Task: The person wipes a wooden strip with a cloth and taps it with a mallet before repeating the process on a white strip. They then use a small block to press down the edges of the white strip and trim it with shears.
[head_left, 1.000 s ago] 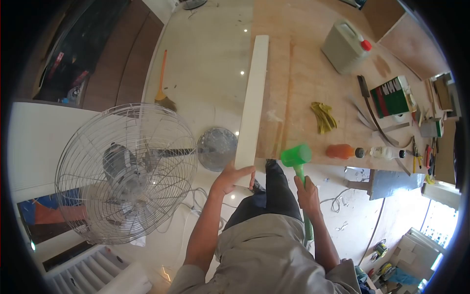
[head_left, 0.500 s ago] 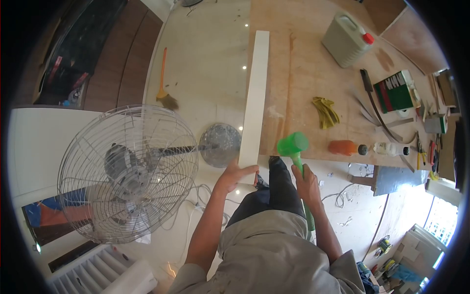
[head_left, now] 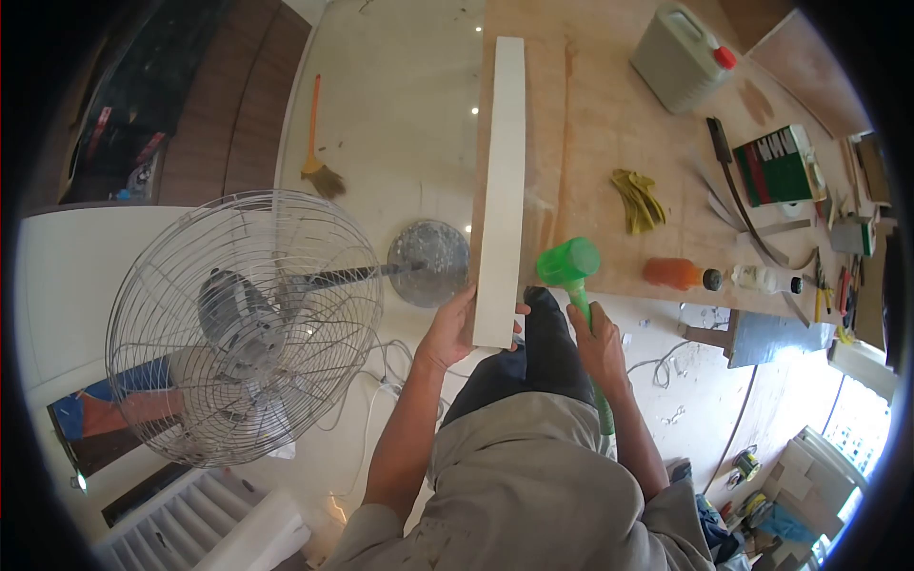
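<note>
A long white board lies lengthwise along the left edge of the wooden worktable, its near end jutting out over my legs. My left hand grips that near end from below, thumb on the left side and fingertips showing at the right. In my right hand is a green mallet, held by its handle with the head up, just right of the board and apart from it. Yellow gloves rest on the table beyond the mallet.
To my left stands a large wire-caged fan with a round base. An orange bottle, a clear bottle, a jerrycan and a green tin occupy the table. Cables cross the floor; a broom lies farther off.
My left hand has gone from the tip of the board to a grip around and under it. The board's near end now reaches closer to my body. The mallet stays in my right hand.
</note>
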